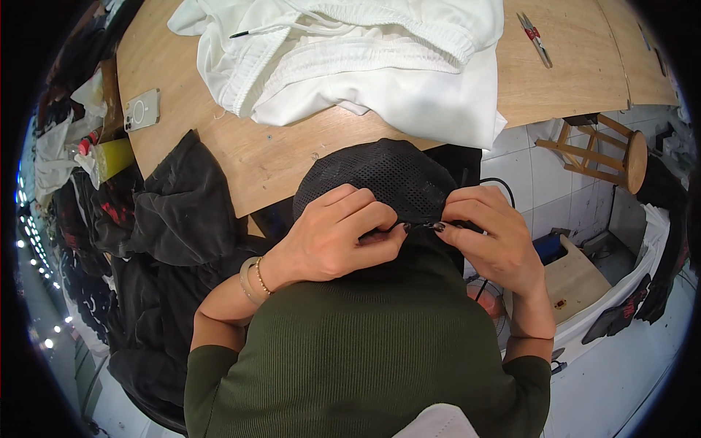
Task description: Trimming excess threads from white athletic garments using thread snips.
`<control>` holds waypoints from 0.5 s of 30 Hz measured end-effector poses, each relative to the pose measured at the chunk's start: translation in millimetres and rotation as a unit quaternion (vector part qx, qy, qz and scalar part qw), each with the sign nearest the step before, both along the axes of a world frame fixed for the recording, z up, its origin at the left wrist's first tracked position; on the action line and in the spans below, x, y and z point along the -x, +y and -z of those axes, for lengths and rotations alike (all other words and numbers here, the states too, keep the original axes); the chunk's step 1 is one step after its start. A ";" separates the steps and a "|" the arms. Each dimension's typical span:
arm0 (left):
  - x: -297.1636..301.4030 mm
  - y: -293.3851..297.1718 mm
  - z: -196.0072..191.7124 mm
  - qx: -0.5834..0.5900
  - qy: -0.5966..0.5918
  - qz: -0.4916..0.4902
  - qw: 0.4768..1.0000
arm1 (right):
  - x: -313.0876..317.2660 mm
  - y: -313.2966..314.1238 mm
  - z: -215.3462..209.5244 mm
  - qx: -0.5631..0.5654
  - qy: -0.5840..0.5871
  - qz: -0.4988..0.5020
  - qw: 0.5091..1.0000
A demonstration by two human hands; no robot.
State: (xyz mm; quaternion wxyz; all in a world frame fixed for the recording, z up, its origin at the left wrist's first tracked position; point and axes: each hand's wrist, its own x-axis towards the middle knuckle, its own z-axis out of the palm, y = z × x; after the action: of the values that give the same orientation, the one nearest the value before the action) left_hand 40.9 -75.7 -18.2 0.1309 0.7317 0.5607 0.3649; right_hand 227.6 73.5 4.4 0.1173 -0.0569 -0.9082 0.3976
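A rounded piece of black mesh fabric [380, 175] lies in front of my body, below the table's near edge. My left hand [336, 233] and my right hand [493, 237] meet at its near edge, fingertips pinched close together. Both are closed on the black mesh fabric, along a thin dark strip of its edge. What exactly sits between the fingertips is too small and dark to make out. Beyond them, a white garment [416, 87] with gathered elastic waistbands is heaped on the wooden table [270, 160]. Its white drawstring [292, 28] ends in a black tip.
Red-handled thread snips [537, 40] lie at the table's far right. A phone [142, 109] rests near its left edge. Dark garments [182, 204] pile up on the left, beside a cup of yellow drink [117, 159]. To the right is a wooden stool [634, 162].
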 end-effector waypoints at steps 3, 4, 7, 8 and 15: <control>-0.4 1.0 1.7 -0.010 0.003 0.002 1.000 | -0.3 -4.3 -1.2 0.000 -0.008 0.006 1.000; -0.4 1.2 2.1 -0.015 0.009 0.002 1.000 | -0.5 -5.5 -1.8 -0.005 -0.009 0.012 1.000; -0.5 0.2 2.6 -0.023 0.006 0.004 1.000 | -1.8 -7.1 -5.4 -0.022 -0.017 0.012 1.000; 0.0 -0.3 2.6 -0.023 0.006 0.004 1.000 | -1.9 -8.0 -5.8 -0.023 -0.018 0.011 1.000; 5.2 -2.3 3.1 -0.003 -0.011 0.026 1.000 | -2.3 -9.0 -3.9 -0.040 -0.011 0.002 0.999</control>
State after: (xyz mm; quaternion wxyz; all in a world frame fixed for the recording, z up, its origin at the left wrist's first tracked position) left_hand 35.7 -78.0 -21.3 0.1445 0.7425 0.5390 0.3705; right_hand 229.9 64.5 8.3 0.1102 -0.0585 -0.9246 0.3600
